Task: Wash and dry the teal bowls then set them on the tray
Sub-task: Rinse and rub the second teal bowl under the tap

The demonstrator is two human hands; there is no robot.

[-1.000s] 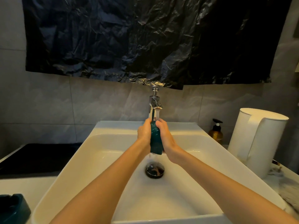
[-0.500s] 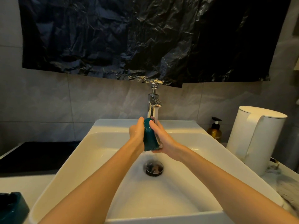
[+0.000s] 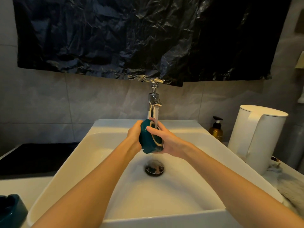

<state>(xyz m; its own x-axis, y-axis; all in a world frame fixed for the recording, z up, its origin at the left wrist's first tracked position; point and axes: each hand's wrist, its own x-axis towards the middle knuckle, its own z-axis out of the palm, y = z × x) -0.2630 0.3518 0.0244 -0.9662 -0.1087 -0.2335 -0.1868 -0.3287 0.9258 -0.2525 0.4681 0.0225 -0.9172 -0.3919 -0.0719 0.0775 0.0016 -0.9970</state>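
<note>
- While water runs from the faucet (image 3: 154, 102), the teal bowl (image 3: 148, 139) is held on edge over the sink (image 3: 172, 191), right under the stream, at about twelve o'clock from the drain (image 3: 154, 167).
- Her left hand (image 3: 135, 134) is curled around the bowl's back, at nine o'clock of it, gripping it.
- Her right hand (image 3: 166, 140) clasps the rim side at three o'clock, thumb across the pale rim, the other fingers partly hidden.
- To rinse it well, I'd say turn the bowl slowly so the stream sweeps the whole inside and then the outside, keeping both grips firm, since wet glaze is likely slippery above a hard basin.
- Keeping it low in the basin should limit splashing.
- Counted: one bowl in hand, and a second teal bowl (image 3: 11, 209) waiting on the counter at eight o'clock of the sink, only partly in view.
- One faucet, one drain, one white kettle (image 3: 256, 139) at three o'clock, one amber pump bottle (image 3: 216, 130) beside it.
- No tray I can make out; a dark surface (image 3: 36, 157) lies at nine o'clock, but I cannot tell what it is.
</note>
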